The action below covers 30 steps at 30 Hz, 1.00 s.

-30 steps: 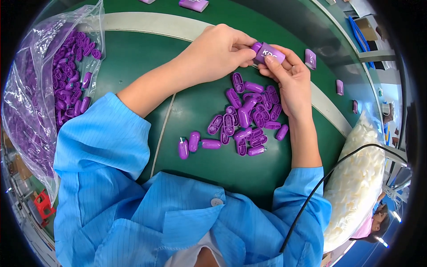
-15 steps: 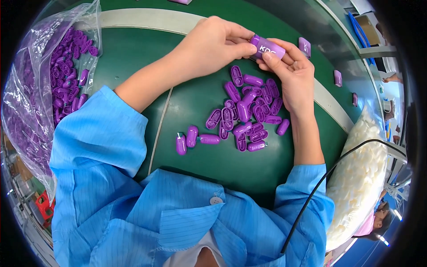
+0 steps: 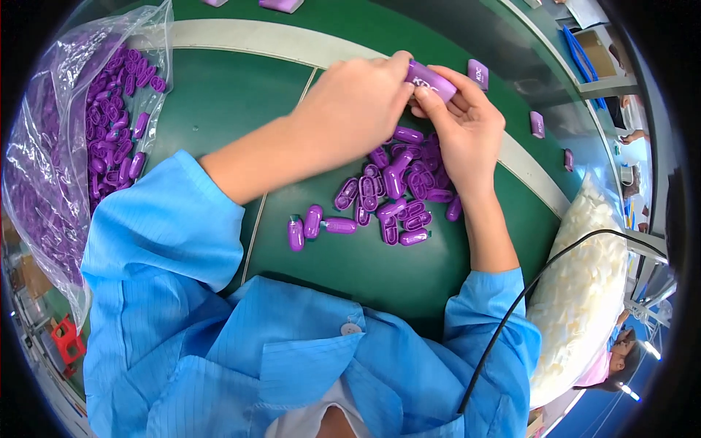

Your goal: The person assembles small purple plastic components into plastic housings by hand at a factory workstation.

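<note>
Both hands meet above the green work surface (image 3: 219, 102) and grip one small purple block-shaped part (image 3: 432, 79). My left hand (image 3: 350, 109) closes on its left end from above. My right hand (image 3: 464, 128) holds it from below with thumb and fingers. Directly under the hands lies a heap of several purple oval caps (image 3: 398, 193), with a few strays (image 3: 314, 223) to the left of the heap.
A clear plastic bag (image 3: 80, 131) full of purple caps lies at the left. Finished purple blocks (image 3: 478, 73) sit spaced along the pale belt strip (image 3: 241, 36) beyond the hands. A bag of white pieces (image 3: 584, 285) and a black cable (image 3: 526, 292) are at the right.
Both hands with the purple part have stayed together and shifted slightly up and away from me; the cap heap is unchanged.
</note>
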Motion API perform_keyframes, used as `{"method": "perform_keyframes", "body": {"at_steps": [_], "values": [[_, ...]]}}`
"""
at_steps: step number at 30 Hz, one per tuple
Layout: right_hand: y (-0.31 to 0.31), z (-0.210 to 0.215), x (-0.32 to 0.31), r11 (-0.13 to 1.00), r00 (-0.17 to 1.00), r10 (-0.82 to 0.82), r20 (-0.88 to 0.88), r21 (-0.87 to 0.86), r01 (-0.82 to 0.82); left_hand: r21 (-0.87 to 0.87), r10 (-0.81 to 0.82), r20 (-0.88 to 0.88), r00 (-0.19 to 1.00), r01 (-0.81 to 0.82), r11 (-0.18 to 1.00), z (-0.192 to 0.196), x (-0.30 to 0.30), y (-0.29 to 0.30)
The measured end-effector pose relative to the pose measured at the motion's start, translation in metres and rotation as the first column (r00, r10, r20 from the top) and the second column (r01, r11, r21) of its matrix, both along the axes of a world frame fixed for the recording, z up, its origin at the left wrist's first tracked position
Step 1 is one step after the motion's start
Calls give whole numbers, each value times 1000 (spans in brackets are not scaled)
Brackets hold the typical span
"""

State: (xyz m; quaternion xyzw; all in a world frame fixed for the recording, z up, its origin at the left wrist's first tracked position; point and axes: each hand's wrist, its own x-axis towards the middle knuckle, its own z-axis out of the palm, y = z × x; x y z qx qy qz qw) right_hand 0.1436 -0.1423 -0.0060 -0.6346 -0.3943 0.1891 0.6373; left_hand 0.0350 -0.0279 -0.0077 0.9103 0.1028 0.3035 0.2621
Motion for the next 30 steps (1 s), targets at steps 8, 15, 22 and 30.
{"method": "perform_keyframes", "body": {"at_steps": [8, 15, 22, 30], "values": [[14, -21, 102, 875, 489, -201, 849, -69, 480, -382, 12, -260, 965, -115, 917, 22, 34, 56], [6, -13, 93, 838, 589, -146, 795, -217, 500, 300, -157, 168, 973, 102, 949, -6, 18, 67], [-12, 0, 39, 889, 727, -212, 653, -180, 421, 328, -390, -244, 888, 454, 829, 7, -30, 10], [-14, 9, 20, 975, 892, 151, -425, -83, -204, -485, -239, -168, 957, 131, 864, 11, -15, 26]]}}
